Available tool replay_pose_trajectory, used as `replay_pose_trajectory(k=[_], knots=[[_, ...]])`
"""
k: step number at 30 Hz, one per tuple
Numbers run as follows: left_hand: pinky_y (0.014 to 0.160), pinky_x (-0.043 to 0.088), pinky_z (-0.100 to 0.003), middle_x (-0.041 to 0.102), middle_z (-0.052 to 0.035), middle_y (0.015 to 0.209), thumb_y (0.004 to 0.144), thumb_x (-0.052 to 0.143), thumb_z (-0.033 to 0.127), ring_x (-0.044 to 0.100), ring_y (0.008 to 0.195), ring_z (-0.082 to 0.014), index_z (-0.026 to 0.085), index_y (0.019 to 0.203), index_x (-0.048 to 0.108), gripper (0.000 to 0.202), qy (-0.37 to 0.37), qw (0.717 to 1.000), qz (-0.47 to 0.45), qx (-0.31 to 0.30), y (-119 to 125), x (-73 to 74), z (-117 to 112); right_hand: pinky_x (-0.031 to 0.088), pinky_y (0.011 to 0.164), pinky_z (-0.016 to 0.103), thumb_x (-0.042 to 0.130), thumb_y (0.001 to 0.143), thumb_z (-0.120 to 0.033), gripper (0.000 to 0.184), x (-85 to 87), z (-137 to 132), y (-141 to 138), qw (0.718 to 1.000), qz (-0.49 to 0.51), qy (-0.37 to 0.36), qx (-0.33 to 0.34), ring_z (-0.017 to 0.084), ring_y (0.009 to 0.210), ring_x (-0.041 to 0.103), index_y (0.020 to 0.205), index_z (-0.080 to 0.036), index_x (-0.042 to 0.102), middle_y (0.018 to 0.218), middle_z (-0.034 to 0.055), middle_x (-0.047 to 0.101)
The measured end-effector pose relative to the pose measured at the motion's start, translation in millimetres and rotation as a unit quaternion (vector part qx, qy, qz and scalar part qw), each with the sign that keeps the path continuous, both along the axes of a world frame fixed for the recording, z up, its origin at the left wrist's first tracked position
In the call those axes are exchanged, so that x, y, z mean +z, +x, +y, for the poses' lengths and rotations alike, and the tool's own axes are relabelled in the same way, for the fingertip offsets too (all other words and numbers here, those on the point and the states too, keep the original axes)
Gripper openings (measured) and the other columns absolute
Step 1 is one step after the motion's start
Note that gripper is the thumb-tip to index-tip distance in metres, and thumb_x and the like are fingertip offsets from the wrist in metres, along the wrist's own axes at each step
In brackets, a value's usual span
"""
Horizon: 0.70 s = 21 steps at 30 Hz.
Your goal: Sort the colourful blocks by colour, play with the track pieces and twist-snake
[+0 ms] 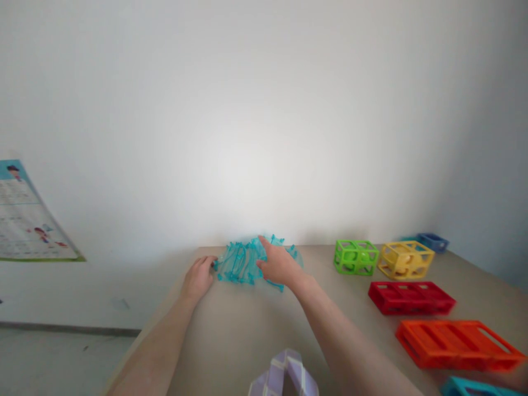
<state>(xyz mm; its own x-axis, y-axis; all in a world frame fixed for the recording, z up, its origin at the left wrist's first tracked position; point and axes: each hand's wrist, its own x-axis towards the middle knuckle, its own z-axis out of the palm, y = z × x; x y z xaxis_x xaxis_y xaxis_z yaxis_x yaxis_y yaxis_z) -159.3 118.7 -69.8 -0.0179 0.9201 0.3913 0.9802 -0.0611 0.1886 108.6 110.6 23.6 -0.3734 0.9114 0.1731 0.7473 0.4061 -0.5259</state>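
Observation:
A pile of clear teal plastic rod pieces (241, 261) lies at the far edge of the tan table (247, 335). My left hand (198, 278) rests at the pile's left end, fingers curled against the pieces. My right hand (277, 263) lies on top of the pile's right side, its index finger stretched toward the wall and the other fingers bent over the rods. I cannot tell whether either hand actually grips a piece.
To the right stand a green cage block (355, 257), a yellow cage block (405, 259), a blue one (432, 241), a red flat frame (410, 297), an orange frame (456, 344) and a teal piece (474, 388). A lilac folded toy (286, 377) sits near me. A poster (28, 220) hangs left.

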Motion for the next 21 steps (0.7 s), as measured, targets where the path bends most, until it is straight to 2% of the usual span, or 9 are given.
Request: replay_pose_trajectory(k=[3, 6, 8, 10, 11, 13, 16, 19, 21], knots=[[0.094, 0.043, -0.030, 0.068, -0.0079, 0.105, 0.073, 0.043, -0.005, 0.058, 0.105, -0.0217, 0.018, 0.113, 0.062, 0.049, 0.002, 1.000, -0.013, 0.001, 0.2, 0.2, 0.7, 0.045, 0.078, 0.035, 0.053, 0.088, -0.025, 0.063, 2.1, -14.9, 10.5, 1.000, 0.016, 0.003, 0.016, 0.027, 0.089, 0.067, 0.146, -0.009, 0.037, 0.092, 0.0142, 0.072], [0.093, 0.043, -0.030, 0.068, -0.0078, 0.104, 0.075, 0.043, -0.003, 0.059, 0.103, -0.0214, 0.019, 0.110, 0.063, 0.046, 0.007, 1.000, -0.028, 0.005, 0.3, -0.9, 1.6, 0.045, 0.077, 0.029, 0.044, 0.095, -0.039, 0.048, 2.1, -47.2, 25.8, 0.997, 0.038, 0.010, 0.069, 0.020, 0.083, 0.066, 0.138, -0.019, 0.049, 0.091, 0.0063, 0.072], [0.092, 0.043, -0.029, 0.068, -0.0071, 0.102, 0.074, 0.044, -0.004, 0.060, 0.102, -0.0207, 0.020, 0.109, 0.063, 0.046, 0.013, 0.999, -0.039, 0.011, 0.4, -2.1, 2.3, 0.046, 0.070, 0.026, 0.054, 0.088, -0.050, 0.046, -3.8, -73.8, 38.9, 0.991, 0.041, -0.007, 0.127, 0.017, 0.076, 0.064, 0.126, -0.026, 0.060, 0.093, 0.0022, 0.070], [0.092, 0.044, -0.030, 0.067, -0.0075, 0.102, 0.073, 0.044, -0.004, 0.060, 0.102, -0.0213, 0.020, 0.108, 0.063, 0.048, 0.028, 0.998, -0.052, 0.028, 0.2, -3.3, 2.9, 0.046, 0.074, 0.028, 0.066, 0.078, -0.054, 0.053, -16.5, -97.2, 51.6, 0.978, 0.045, -0.040, 0.200, 0.020, 0.086, 0.063, 0.123, -0.025, 0.063, 0.104, 0.0050, 0.067], [0.091, 0.044, -0.031, 0.067, -0.0083, 0.103, 0.071, 0.044, -0.004, 0.060, 0.101, -0.0221, 0.019, 0.109, 0.063, 0.048, 0.038, 0.997, -0.061, 0.040, -0.1, -3.6, 2.8, 0.046, 0.076, 0.029, 0.073, 0.070, -0.052, 0.059, -24.8, -105.8, 56.9, 0.974, 0.038, -0.054, 0.215, 0.021, 0.088, 0.063, 0.122, -0.025, 0.063, 0.107, 0.0057, 0.066], [0.090, 0.045, -0.033, 0.064, -0.0095, 0.103, 0.069, 0.046, -0.003, 0.060, 0.100, -0.0239, 0.018, 0.110, 0.062, 0.048, 0.065, 0.992, -0.080, 0.067, -1.2, -3.5, 1.2, 0.045, 0.079, 0.029, 0.078, 0.065, -0.042, 0.054, -42.6, -115.0, 63.7, 0.974, 0.044, -0.085, 0.207, 0.021, 0.089, 0.063, 0.115, -0.025, 0.068, 0.103, 0.0046, 0.066], [0.090, 0.045, -0.035, 0.061, -0.0086, 0.100, 0.069, 0.044, 0.000, 0.060, 0.097, -0.0241, 0.017, 0.108, 0.061, 0.046, 0.122, 0.981, -0.116, 0.098, -1.6, -0.8, -8.6, 0.043, 0.083, 0.028, 0.067, 0.070, -0.022, 0.029, -62.9, -112.0, 64.5, 0.985, 0.082, -0.070, 0.137, 0.020, 0.088, 0.063, 0.098, -0.022, 0.073, 0.095, 0.0033, 0.069], [0.090, 0.045, -0.036, 0.056, -0.0074, 0.095, 0.070, 0.038, 0.002, 0.058, 0.094, -0.0233, 0.017, 0.103, 0.059, 0.042, 0.198, 0.960, -0.159, 0.115, 6.3, 3.7, -27.6, 0.042, 0.085, 0.029, 0.060, 0.073, -0.018, 0.022, -70.8, -101.2, 59.8, 0.986, 0.144, -0.049, 0.071, 0.020, 0.088, 0.063, 0.089, -0.019, 0.074, 0.090, 0.0046, 0.071], [0.084, 0.047, -0.037, 0.054, -0.0081, 0.091, 0.072, 0.036, 0.005, 0.057, 0.088, -0.0247, 0.015, 0.102, 0.057, 0.038, 0.243, 0.944, -0.190, 0.119, 19.7, 6.3, -41.8, 0.043, 0.084, 0.031, 0.058, 0.074, -0.020, 0.019, -73.1, -95.4, 57.1, 0.980, 0.194, -0.050, 0.017, 0.021, 0.087, 0.063, 0.085, -0.018, 0.074, 0.089, 0.0053, 0.071]])
